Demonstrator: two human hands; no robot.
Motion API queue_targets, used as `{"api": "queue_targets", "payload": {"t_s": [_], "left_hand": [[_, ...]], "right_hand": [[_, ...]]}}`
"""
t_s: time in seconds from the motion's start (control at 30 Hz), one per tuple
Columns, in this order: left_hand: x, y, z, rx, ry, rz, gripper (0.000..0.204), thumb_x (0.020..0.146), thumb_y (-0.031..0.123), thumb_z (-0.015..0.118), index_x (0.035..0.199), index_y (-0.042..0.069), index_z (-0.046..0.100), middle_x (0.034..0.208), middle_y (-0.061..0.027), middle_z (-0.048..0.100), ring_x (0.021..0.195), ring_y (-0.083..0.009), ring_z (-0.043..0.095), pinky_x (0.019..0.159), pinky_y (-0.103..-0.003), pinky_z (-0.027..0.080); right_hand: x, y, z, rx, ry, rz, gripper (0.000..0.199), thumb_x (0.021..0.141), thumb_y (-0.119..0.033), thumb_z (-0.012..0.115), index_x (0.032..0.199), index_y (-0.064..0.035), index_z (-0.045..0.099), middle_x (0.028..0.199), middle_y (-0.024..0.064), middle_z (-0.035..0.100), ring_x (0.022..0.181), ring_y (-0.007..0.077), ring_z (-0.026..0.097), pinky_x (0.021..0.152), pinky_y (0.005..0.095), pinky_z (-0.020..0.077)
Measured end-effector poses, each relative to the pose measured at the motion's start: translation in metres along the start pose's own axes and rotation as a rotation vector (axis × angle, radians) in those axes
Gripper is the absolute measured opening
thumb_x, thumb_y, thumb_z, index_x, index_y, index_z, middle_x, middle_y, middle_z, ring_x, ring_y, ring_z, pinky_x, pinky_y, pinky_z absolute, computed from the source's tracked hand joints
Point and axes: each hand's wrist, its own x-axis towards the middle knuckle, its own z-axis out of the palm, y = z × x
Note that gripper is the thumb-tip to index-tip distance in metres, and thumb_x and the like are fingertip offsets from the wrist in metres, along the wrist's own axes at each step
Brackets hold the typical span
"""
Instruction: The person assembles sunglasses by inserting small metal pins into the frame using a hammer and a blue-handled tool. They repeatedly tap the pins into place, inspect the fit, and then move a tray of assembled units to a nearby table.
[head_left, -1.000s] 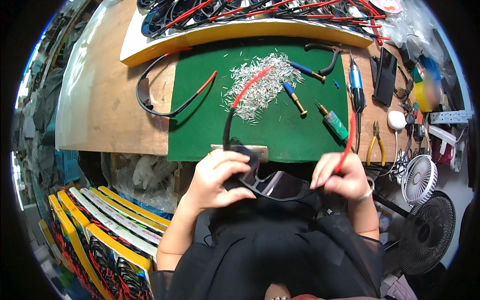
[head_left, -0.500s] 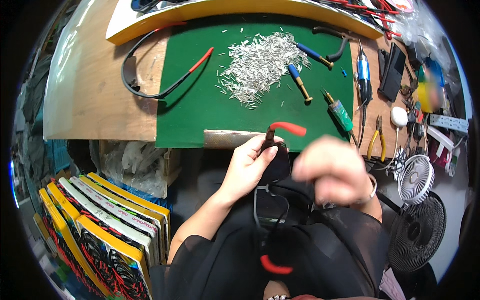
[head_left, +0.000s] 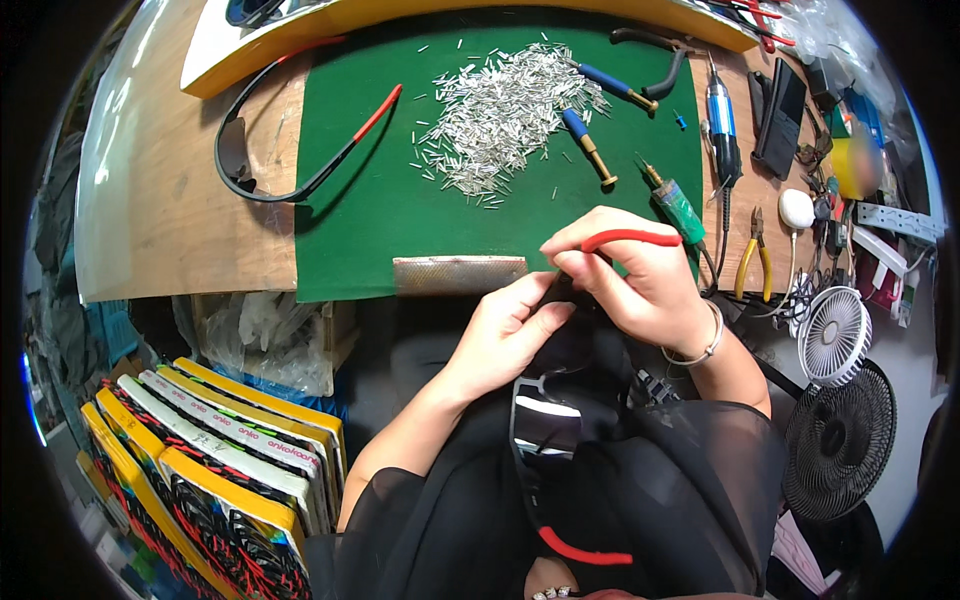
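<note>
Over my lap I hold a pair of dark sunglasses [head_left: 548,428] with red temple tips. My left hand [head_left: 505,338] is closed on one hinge corner of the frame, thumb on top. Bent fingers of my right hand [head_left: 640,285] pinch at the same corner; whether a small part is also between them is hidden. One red temple tip [head_left: 632,238] passes across the right hand's knuckles, while the other red temple tip [head_left: 585,550] hangs near my lap. Ahead on the green mat [head_left: 350,240] lies a heap of small silvery pins [head_left: 500,120].
A metal plate [head_left: 460,276] sits at the mat's near edge. Two blue-handled screwdrivers [head_left: 588,148] and a green-handled tool [head_left: 678,212] lie on the mat. Yellow-handled cutters [head_left: 754,262] are farther right. Another pair of glasses [head_left: 262,192] rests left. Boxes of frames [head_left: 215,430] stand lower left.
My right hand has come in from the right and closed at the sunglasses' hinge corner. The sunglasses have turned a little, showing a bright reflection on a lens. The whole view has shifted slightly.
</note>
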Motion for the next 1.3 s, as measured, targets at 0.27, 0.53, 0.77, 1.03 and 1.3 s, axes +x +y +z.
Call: {"api": "queue_targets", "payload": {"t_s": [0.27, 0.53, 0.77, 1.03, 1.3], "left_hand": [[0.003, 0.001, 0.006, -0.226, -0.064, -0.088, 0.026, 0.088, 0.01, 0.049, 0.112, 0.0, 0.048, 0.099, -0.0016, 0.055, 0.09, -0.0064, 0.05, 0.078, -0.023, 0.043], [-0.027, -0.017, -0.004, -0.305, -0.193, -0.737, 0.031, 0.092, 0.022, 0.039, 0.112, -0.002, 0.04, 0.093, -0.0111, 0.059, 0.052, -0.0098, 0.056, 0.047, -0.02, 0.047], [-0.02, -0.015, -0.008, -0.482, 0.081, -0.621, 0.021, 0.093, 0.022, 0.038, 0.096, 0.003, 0.046, 0.076, -0.0046, 0.056, 0.04, -0.0024, 0.031, 0.037, -0.016, 0.023], [-0.002, -0.01, -0.003, -0.616, 0.162, -0.679, 0.024, 0.092, 0.022, 0.043, 0.093, 0.001, 0.053, 0.074, -0.0045, 0.058, 0.041, -0.0018, 0.031, 0.037, -0.015, 0.024], [-0.006, -0.015, -0.007, -0.73, 0.191, -0.673, 0.024, 0.092, 0.02, 0.042, 0.098, 0.0, 0.053, 0.076, -0.0035, 0.059, 0.042, -0.0016, 0.031, 0.037, -0.015, 0.023]], "right_hand": [[-0.017, 0.012, -0.006, -0.195, -0.146, -0.022, 0.012, 0.074, -0.01, 0.057, 0.084, -0.0042, 0.057, 0.078, 0.0092, 0.056, 0.073, 0.0261, 0.055, 0.067, 0.0342, 0.0451], [0.012, -0.001, -0.024, -0.519, 0.004, -0.352, 0.023, 0.062, -0.006, 0.064, 0.083, -0.0045, 0.056, 0.076, 0.0062, 0.054, 0.067, 0.0229, 0.056, 0.057, 0.0295, 0.0467], [0.034, -0.004, -0.056, -0.013, -0.334, -0.28, 0.055, 0.07, -0.029, 0.069, 0.114, -0.0024, 0.051, 0.103, 0.013, 0.052, 0.088, 0.0232, 0.052, 0.074, 0.0322, 0.043], [0.033, 0.073, -0.007, -0.867, 0.174, 0.038, 0.028, 0.075, -0.013, 0.059, 0.096, 0.0007, 0.046, 0.08, 0.0138, 0.046, 0.072, 0.0279, 0.05, 0.065, 0.0345, 0.0446], [0.003, 0.04, -0.026, -0.544, 0.017, 0.13, 0.016, 0.08, -0.008, 0.053, 0.094, -0.0009, 0.05, 0.08, 0.0137, 0.051, 0.07, 0.0269, 0.054, 0.06, 0.0351, 0.0448]]}}
